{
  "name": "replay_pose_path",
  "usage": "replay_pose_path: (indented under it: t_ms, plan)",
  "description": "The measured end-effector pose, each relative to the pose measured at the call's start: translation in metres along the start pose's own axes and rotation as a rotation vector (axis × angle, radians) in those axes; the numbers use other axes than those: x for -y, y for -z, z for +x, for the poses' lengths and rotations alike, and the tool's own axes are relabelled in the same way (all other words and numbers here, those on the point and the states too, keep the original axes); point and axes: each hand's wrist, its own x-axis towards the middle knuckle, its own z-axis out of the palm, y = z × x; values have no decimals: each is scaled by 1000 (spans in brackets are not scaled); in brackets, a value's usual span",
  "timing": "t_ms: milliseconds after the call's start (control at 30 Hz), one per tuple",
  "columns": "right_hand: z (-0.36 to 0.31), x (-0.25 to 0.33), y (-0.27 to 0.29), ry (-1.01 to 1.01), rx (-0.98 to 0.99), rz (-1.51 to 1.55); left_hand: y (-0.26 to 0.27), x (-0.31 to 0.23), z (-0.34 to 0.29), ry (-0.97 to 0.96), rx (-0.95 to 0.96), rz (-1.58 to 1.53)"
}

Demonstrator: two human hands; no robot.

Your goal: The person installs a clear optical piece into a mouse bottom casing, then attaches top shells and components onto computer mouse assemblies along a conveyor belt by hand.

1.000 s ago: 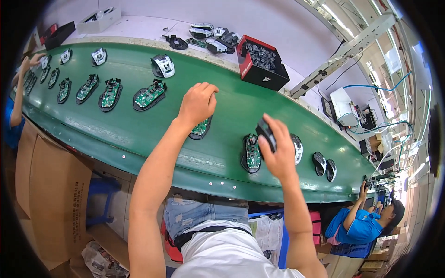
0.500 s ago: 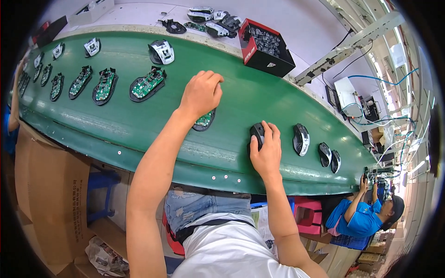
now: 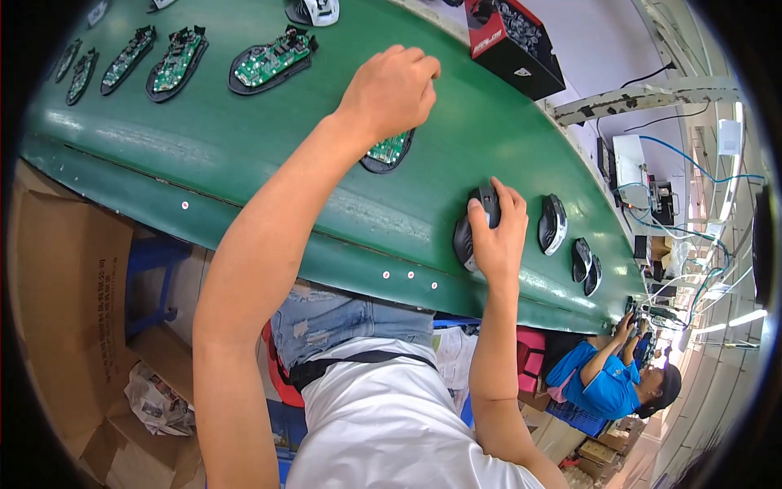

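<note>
My left hand (image 3: pixel 391 91) is closed with curled fingers above the green belt (image 3: pixel 334 196). What it holds, if anything, is hidden. Beneath it, a black mouse base with a green circuit board (image 3: pixel 391 149) shows in part. Over to the right, my right hand (image 3: pixel 502 232) is wrapped round a black computer mouse (image 3: pixel 481 202) resting on the belt, thumb on the near side and fingers across the top. Another mouse with a pale side (image 3: pixel 552 224) lies just right of that hand, apart from it.
Several mouse bases with circuit boards (image 3: pixel 271 63) lie in a row at the left. More mice (image 3: pixel 581 259) lie farther right. A red and black box (image 3: pixel 517 49) of small parts stands beyond the belt. At the far right sits a co-worker (image 3: pixel 611 383); a cardboard box (image 3: pixel 65 301) is at the lower left.
The whole view has shifted, so the far side of the belt sits higher. My left hand stays over the circuit board; my right stays on the mouse, more of which now shows.
</note>
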Motion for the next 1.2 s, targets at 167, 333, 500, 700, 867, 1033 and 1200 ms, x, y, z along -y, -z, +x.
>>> replay_pose_path:
  t_ms: [167, 333, 500, 700, 867, 1033, 1200]
  plan:
    - [4, -11, -3, 98, 22, 87, -2, -2, -5, 14, 2, 6]
    - [14, -14, -2, 238, 85, 92, -6, 0, -8, -23, -13, 15]
    - [17, -16, 0, 362, 86, 3, -3, -3, -1, -68, -19, -38]
    - [29, -13, 5, 341, 240, 62, 4, -3, -2, -81, -25, -35]
    - [33, -31, 8, 100, 272, 377, -19, -1, -12, 1, 28, -6]
    - [46, -21, 12, 282, 261, 138, -15, -6, -11, 25, 35, 10]
    - [49, -22, 2, 275, 338, 73, 1, -10, -10, 12, 23, 4]
